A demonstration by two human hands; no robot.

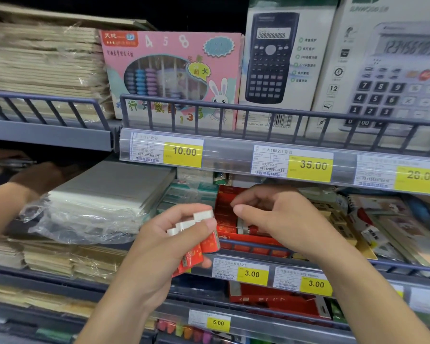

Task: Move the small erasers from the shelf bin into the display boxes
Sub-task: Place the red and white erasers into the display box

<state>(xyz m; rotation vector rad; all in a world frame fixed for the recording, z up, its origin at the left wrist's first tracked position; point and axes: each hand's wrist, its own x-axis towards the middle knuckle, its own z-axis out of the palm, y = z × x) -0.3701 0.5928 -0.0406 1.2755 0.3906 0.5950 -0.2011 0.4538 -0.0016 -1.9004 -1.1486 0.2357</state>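
A grey wire-fronted shelf rail (271, 115) runs across a stationery aisle, carrying boxed goods above it: a large desk calculator box (387, 70) at its right end, a scientific calculator box (276, 63) left of that, and a pink abacus box (169, 70) further left, beside stacked paper pads (42, 58). Yellow price tags (184, 152) reading 10.00, 35.00 and 28.00 hang along the rail's front strip. Below the rail, a plastic-wrapped stack of white sheets (104, 194) lies to the left, and a red display box (233, 219) sits near the middle. In front of that box, the person's left hand (169, 242) curls its fingers round a fistful of small erasers (196, 234), white blocks in red sleeves, held just left of the box. The right hand (278, 217) hovers over the red display box with thumb and forefinger brought close together; whether anything is pinched between them cannot be told. A third hand (37, 177) from another person reaches in at the far left, below the rail.
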